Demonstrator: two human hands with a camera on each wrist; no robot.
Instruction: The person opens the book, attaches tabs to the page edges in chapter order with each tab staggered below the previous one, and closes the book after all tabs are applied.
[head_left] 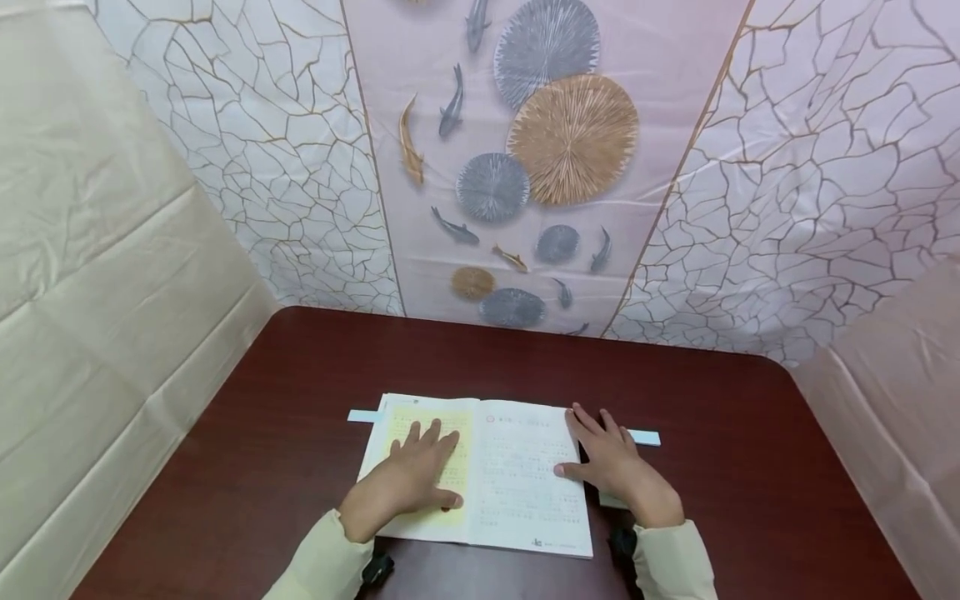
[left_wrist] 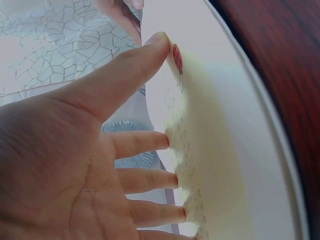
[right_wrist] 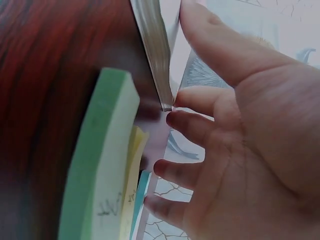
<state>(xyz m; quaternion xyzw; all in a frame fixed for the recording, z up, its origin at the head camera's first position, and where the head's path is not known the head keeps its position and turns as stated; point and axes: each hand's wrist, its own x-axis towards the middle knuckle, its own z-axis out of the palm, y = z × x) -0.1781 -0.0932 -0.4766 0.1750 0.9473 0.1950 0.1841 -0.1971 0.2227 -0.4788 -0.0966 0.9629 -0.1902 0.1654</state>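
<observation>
An open book [head_left: 525,483] lies on the dark red-brown table, its left page tinted yellow and its right page white with printed text. On the yellow page my left hand [head_left: 412,475] rests with spread, straight fingers, fingertips at the paper and thumb beside a small red ladybird picture [left_wrist: 177,57]. My right hand [head_left: 618,467] lies across the book's right edge. Its thumb and index finger touch the white page, while the other fingers extend past the edge. Close under that hand is a green-edged pad of paper [right_wrist: 95,165], partly hidden in the head view.
Pale blue strips stick out beyond the book, one on the left [head_left: 364,416] and one on the right [head_left: 645,437]. Beside the green pad are yellow paper [right_wrist: 134,165] and a blue-edged piece [right_wrist: 141,200]. Patterned cloth [head_left: 487,167] hangs behind the table [head_left: 712,417].
</observation>
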